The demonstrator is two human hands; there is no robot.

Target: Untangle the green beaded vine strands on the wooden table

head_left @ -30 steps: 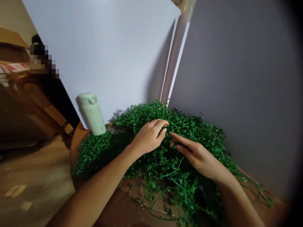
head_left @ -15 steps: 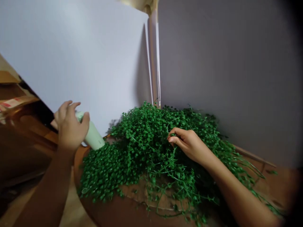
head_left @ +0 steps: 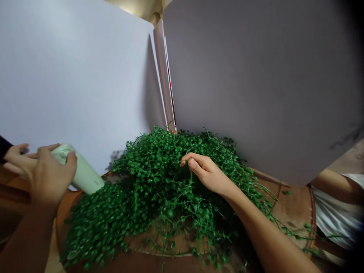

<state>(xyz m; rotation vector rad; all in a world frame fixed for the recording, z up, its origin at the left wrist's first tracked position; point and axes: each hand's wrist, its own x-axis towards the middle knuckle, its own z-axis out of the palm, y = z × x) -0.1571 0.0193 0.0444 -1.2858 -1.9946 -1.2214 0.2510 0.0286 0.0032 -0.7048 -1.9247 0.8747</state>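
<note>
A large heap of green trailing stems with small round beads or leaves (head_left: 159, 159) covers much of the round wooden table. Over its middle, my right hand (head_left: 206, 170) is closed in a pinch of thumb and forefinger, with a thin green stem (head_left: 191, 176) hanging from it. At the left, my left hand (head_left: 51, 174) is closed round the top of a pale green bottle (head_left: 87, 176), thumb on the near side and fingers on the far side. The bottle looks tilted, its base beside a denser patch of small green leaves (head_left: 96, 223).
Another person's hand (head_left: 19, 161) reaches in at the left edge, just behind my left hand. Two tall pale panels (head_left: 85, 76) meet behind the heap. At the right sits a person in a white top (head_left: 338, 208). Loose stems trail over the wooden tabletop (head_left: 295, 204).
The view has turned right, so everything sits further left. My left fingers have closed in on the bottle. Another person's hand and a seated person have come into view. My right hand keeps its pinch.
</note>
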